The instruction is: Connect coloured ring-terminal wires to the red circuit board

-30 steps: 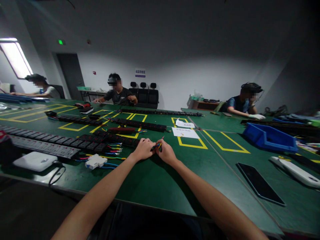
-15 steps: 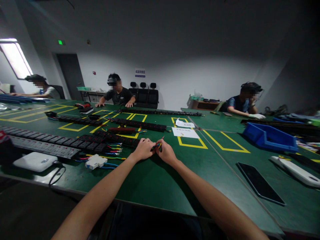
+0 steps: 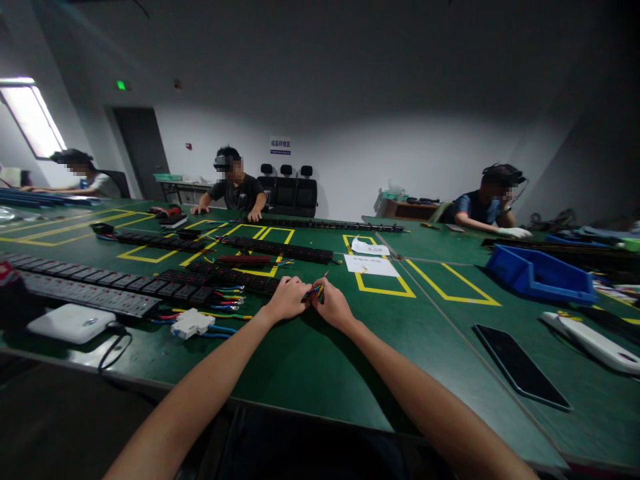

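My left hand (image 3: 288,299) is closed at the right end of a black socket strip (image 3: 250,280), its fingers wrapped down over what looks like the strip's end. Thin coloured wires (image 3: 318,291), blue and yellow with a red tip pointing up, come out between my two hands. My right hand (image 3: 332,307) pinches these wires, fingertips almost touching my left hand. How the wires join the strip is hidden by my fingers. Left of my wrist lie loose wire ends with ring terminals (image 3: 235,299) and a white breaker block (image 3: 193,323) with blue cables.
More socket strips (image 3: 110,283) lie to the left beside a white box (image 3: 73,323) with a cable. Paper sheets (image 3: 373,266) lie ahead. A blue bin (image 3: 537,275), a phone (image 3: 520,365) and a white handheld device (image 3: 593,341) are right. Three people sit across the table.
My hands and the wires stay almost in place. Across the table, the hand of the person in the dark shirt has shifted slightly left and nearer.
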`<state>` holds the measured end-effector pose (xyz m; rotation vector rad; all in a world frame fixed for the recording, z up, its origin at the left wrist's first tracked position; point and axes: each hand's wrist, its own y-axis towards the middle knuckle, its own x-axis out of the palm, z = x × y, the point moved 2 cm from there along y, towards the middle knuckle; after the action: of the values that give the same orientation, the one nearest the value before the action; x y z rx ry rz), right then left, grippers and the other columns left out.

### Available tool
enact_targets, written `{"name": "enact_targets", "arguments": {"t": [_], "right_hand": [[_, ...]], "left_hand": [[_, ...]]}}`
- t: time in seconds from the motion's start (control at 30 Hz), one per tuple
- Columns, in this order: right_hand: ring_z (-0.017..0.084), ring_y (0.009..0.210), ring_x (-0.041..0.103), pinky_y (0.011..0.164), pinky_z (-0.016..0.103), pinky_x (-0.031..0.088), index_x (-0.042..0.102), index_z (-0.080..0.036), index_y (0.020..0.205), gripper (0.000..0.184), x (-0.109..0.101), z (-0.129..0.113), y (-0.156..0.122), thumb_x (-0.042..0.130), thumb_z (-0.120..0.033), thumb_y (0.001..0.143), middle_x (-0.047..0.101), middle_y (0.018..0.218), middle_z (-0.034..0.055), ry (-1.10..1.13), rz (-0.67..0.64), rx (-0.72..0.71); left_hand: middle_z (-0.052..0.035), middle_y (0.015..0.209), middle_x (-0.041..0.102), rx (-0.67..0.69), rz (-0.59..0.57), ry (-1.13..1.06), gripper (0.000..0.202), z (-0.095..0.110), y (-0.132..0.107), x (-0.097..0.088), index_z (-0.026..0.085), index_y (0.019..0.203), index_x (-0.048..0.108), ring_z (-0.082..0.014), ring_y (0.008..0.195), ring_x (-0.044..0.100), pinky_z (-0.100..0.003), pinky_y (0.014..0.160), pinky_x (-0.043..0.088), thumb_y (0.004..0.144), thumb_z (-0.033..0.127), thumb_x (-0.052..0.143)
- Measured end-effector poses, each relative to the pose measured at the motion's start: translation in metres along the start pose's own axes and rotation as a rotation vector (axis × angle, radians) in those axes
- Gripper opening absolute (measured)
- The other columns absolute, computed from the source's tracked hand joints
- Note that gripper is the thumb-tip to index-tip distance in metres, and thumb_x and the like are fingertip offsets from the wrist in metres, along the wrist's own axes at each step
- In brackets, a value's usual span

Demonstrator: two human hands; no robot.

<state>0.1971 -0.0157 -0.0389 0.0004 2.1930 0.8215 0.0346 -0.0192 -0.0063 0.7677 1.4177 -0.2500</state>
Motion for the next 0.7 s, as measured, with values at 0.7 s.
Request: {"name": "enact_targets", "arguments": {"t": [0.7], "right_hand": [[0.021, 0.097, 0.065, 0.084, 0.030, 0.049, 0.062, -0.022, 0.122, 0.032, -0.002, 0.005, 0.003, 0.047, -0.017, 0.094, 0.064, 0.116, 0.0089, -0.009, 0.029, 0.139]], "left_hand": [[-0.0071, 0.092, 0.068, 0.008, 0.076, 0.046, 0.012, -0.001, 0.003, 0.003, 0.020, 0.099, 0.060, -0.0257, 0.094, 0.063, -0.039, 0.092, 0.040, 0.092, 0.029, 0.056]]}}
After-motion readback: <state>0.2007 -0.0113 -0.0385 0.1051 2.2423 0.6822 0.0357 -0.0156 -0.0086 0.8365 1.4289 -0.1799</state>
